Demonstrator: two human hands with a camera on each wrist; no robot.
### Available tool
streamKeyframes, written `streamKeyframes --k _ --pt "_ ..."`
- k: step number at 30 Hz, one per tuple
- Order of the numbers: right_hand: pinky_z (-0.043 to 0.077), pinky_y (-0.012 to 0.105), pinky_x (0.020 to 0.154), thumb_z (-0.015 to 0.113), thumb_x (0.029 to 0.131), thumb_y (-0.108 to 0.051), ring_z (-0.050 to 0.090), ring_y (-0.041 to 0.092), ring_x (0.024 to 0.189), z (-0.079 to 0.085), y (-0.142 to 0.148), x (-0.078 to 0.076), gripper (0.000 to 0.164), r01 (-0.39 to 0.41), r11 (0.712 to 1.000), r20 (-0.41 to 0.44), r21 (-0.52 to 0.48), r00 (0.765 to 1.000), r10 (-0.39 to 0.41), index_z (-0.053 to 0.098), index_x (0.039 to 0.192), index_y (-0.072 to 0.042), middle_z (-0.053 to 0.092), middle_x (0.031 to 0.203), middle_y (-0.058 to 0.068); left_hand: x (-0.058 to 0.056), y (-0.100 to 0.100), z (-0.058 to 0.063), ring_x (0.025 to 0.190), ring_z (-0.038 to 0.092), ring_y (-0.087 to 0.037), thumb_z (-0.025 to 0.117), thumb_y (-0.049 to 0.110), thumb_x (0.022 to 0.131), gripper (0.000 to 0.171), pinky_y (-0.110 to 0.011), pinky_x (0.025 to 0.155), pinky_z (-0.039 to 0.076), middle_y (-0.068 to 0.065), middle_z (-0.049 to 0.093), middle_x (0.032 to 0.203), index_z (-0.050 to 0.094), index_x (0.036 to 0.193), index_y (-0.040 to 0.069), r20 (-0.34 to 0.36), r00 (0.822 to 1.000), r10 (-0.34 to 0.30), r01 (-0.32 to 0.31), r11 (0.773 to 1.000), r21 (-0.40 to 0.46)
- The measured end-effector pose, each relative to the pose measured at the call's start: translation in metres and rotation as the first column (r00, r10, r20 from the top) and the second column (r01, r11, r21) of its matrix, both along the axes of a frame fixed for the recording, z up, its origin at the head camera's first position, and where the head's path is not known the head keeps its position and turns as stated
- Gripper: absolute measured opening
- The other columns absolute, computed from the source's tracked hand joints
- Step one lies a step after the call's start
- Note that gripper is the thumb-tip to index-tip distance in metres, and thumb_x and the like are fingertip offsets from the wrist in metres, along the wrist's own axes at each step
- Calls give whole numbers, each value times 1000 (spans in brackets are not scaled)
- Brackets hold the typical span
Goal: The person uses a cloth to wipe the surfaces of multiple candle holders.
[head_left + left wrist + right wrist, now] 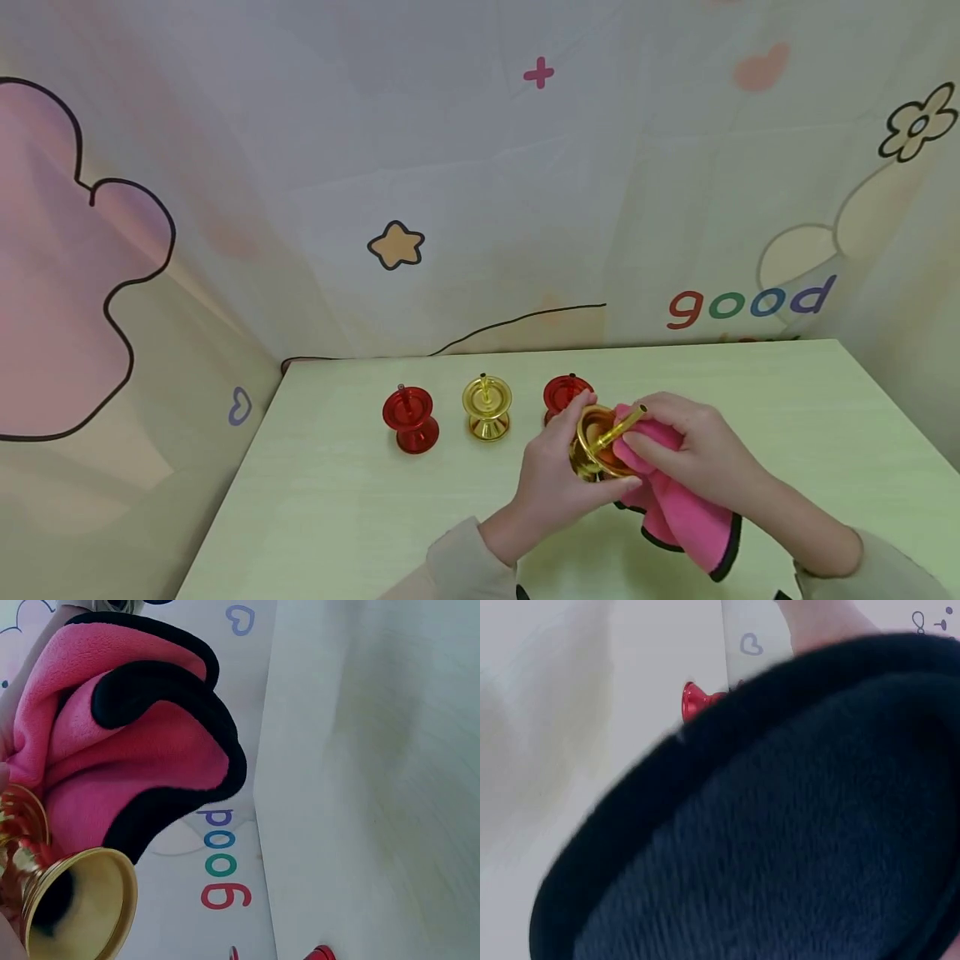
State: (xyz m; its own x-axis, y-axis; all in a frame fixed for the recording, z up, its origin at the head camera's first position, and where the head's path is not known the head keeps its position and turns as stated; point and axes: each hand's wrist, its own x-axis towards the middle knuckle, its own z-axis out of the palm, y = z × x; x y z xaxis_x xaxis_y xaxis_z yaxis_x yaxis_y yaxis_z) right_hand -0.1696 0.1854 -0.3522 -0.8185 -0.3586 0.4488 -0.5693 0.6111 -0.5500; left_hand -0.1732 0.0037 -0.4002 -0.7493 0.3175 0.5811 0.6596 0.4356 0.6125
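Observation:
My left hand (551, 475) grips a shiny gold candle holder (598, 429) around its cup, which is tilted, its central tube pointing up and to the right. With my right hand (690, 446) I pinch a pink cloth (693, 521) with black edging and press it into the cup beside the tube. The cloth's loose end hangs below. In the left wrist view, the hollow foot of the candle holder (120, 907) faces the camera, with the folded cloth (150, 750) above it. The cloth's dark side (765, 840) hides most of the right wrist view.
On the pale table (337, 517) a red candle holder (408, 417) stands at left, with a gold one (487, 407) beside it. Another red one (562, 393) is partly hidden behind my left hand. A printed curtain (480, 167) hangs behind the table.

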Motion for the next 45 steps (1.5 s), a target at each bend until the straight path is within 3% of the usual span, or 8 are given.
streamKeyframes --k 6,13,22,29,33,38,42,45 --pt "50 19 69 57 78 5 46 -5 99 -2 -2 4 30 -118 993 9 -31 993 118 62 105 -8 54 112 8 0 1 -3 101 56 -10 78 35 63 82 -15 81 47 -2 55 115 38 130 11 7 997 82 -82 994 79" --pt "51 19 65 63 77 1 50 0 91 -1 -8 8 37 -78 996 22 -47 997 79 54 113 -7 55 106 5 -1 -1 -7 101 57 -11 78 36 63 81 -14 80 47 -3 56 114 39 128 10 -9 993 118 -115 985 126" --pt "48 11 70 69 71 -1 48 -8 100 -5 -8 11 31 -100 990 -27 -97 995 98 66 99 -14 60 104 5 0 -3 -9 100 57 -14 80 32 62 83 -16 79 48 -7 55 117 38 129 8 -84 991 105 -93 985 143" --pt "52 20 65 65 78 -10 36 -13 109 -3 -8 18 30 -132 983 127 -124 981 147 64 107 -17 52 120 14 0 -4 -8 101 57 -17 81 27 61 81 -20 80 49 -10 55 115 40 127 3 -201 972 117 -79 979 187" --pt "52 20 62 64 79 -8 44 -11 102 -3 -9 18 31 -157 976 138 -151 974 178 63 109 -16 57 113 11 0 -4 -7 102 57 -18 82 26 59 84 -21 81 49 -11 54 116 39 128 3 -227 968 104 -58 978 203" --pt "51 17 60 67 75 -4 54 -5 89 -5 -8 16 29 -160 978 54 -132 984 168 66 103 -13 63 98 3 1 -7 -5 102 57 -15 84 27 55 90 -19 82 48 -8 55 115 38 129 5 -249 968 34 7 987 160" --pt "50 17 55 67 74 -2 56 -2 81 -3 -3 12 24 -208 970 39 -126 976 214 68 95 -13 63 93 2 1 -12 1 105 55 -13 85 24 52 96 -17 85 46 -8 55 117 36 131 3 -240 964 -111 137 986 96" --pt "50 18 57 65 75 3 57 1 81 -2 3 7 25 -301 939 49 -166 948 313 68 94 -13 63 93 3 2 -17 7 109 54 -12 85 21 52 101 -16 87 44 -8 53 122 30 135 3 -188 951 -245 256 966 40"
